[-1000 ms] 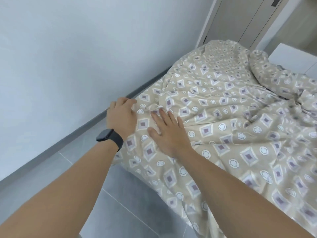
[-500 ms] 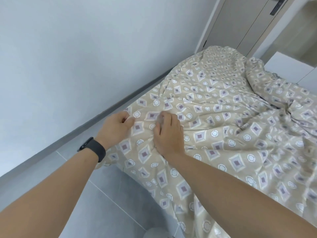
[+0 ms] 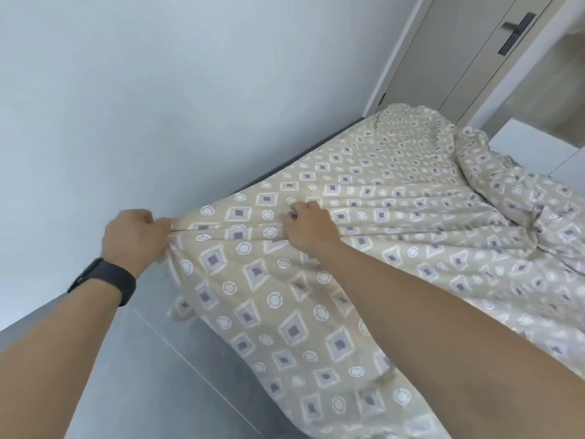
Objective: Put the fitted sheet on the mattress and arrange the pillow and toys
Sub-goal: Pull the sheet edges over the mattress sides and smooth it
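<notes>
A beige fitted sheet [image 3: 395, 198] printed with diamonds and circles lies rumpled over the mattress, which it hides. My left hand [image 3: 133, 239], a black watch on its wrist, grips the sheet's near-left corner in a fist. My right hand [image 3: 308, 228] pinches a fold of the same sheet a little to the right. The cloth is pulled taut between both hands and lifted, and the rest hangs down toward the floor. A bunched ridge of sheet [image 3: 493, 166] runs along the far right. No pillow or toys are in view.
A white wall [image 3: 190, 90] runs close along the bed's left side, with a dark skirting at its foot. Grey tiled floor [image 3: 133, 375] lies below my arms. A door with a dark handle [image 3: 516, 33] stands beyond the bed, and a white cabinet top [image 3: 538, 147] is at the far right.
Both hands went from resting on the sheet to gripping it. They have moved apart and raised the corner, stretching the cloth between them.
</notes>
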`<state>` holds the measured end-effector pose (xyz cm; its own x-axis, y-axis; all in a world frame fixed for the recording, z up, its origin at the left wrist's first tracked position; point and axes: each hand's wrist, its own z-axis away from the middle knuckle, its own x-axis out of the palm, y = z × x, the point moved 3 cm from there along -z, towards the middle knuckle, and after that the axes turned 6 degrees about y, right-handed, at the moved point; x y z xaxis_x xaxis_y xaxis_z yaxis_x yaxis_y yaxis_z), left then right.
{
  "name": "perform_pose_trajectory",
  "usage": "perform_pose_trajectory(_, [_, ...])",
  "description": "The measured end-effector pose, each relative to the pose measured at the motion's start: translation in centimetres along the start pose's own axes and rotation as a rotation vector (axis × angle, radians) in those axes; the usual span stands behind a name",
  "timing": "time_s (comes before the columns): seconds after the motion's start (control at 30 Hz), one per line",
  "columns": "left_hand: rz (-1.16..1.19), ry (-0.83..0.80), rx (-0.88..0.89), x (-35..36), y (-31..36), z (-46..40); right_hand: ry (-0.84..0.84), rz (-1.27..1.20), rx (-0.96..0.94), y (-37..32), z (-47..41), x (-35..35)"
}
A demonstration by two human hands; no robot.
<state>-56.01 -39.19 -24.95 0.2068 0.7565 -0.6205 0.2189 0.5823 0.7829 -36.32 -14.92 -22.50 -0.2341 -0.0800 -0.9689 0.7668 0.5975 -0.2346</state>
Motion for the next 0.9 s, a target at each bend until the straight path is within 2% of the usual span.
perform_pose_trajectory(0.07, [-0.127,0.0,-0.026,0.3,-1.0,-0.2,-0.046,0.011,-0.048,-0.4,-0.2,1.1])
perform_pose_trajectory(0.2, [-0.533,-0.195,0.005,2.6,-2.2,0.4,-0.075,0.106,-0.107,-0.9,0.6,3.4])
perform_pose_trajectory(0.27, [-0.576,-0.264,0.027,3.6,-2.3,0.8,-0.046,0.127,-0.115,-1.0,0.7,3.6])
perform_pose_trajectory(0.33, [-0.334,-0.304,0.017,4.5,-1.5,1.0,-0.064,0.128,-0.127,-1.0,0.5,3.5])
perform_pose_trajectory(0.43, [0.224,-0.332,0.034,5.7,1.5,2.0,-0.071,0.12,-0.166,-0.8,0.5,3.7])
perform_pose_trajectory(0.47, [0.339,-0.379,0.068,6.2,2.6,2.7,-0.057,0.109,-0.17,-0.6,0.6,3.9])
perform_pose_trajectory(0.53, [0.391,-0.462,0.158,7.5,4.1,4.1,-0.021,0.108,-0.158,-0.4,0.9,4.2])
perform_pose_trajectory(0.6, [0.242,-0.428,0.226,8.4,4.2,3.9,-0.011,0.126,-0.154,-0.6,0.8,4.5])
perform_pose_trajectory(0.7, [-0.181,-0.135,0.489,9.1,4.8,4.2,-0.009,0.124,-0.162,-1.1,0.3,5.2])
perform_pose_trajectory(0.77, [-0.225,-0.136,0.669,10.7,6.9,6.7,0.01,0.141,-0.149,-0.7,-0.1,5.5])
perform_pose_trajectory(0.83, [-0.252,-0.139,0.735,12.4,7.5,9.6,0.007,0.217,-0.171,-0.6,-0.2,5.8])
perform_pose_trajectory(0.9, [-0.255,-0.079,0.709,12.9,7.9,10.1,0.009,0.234,-0.167,-1.2,0.3,5.2])
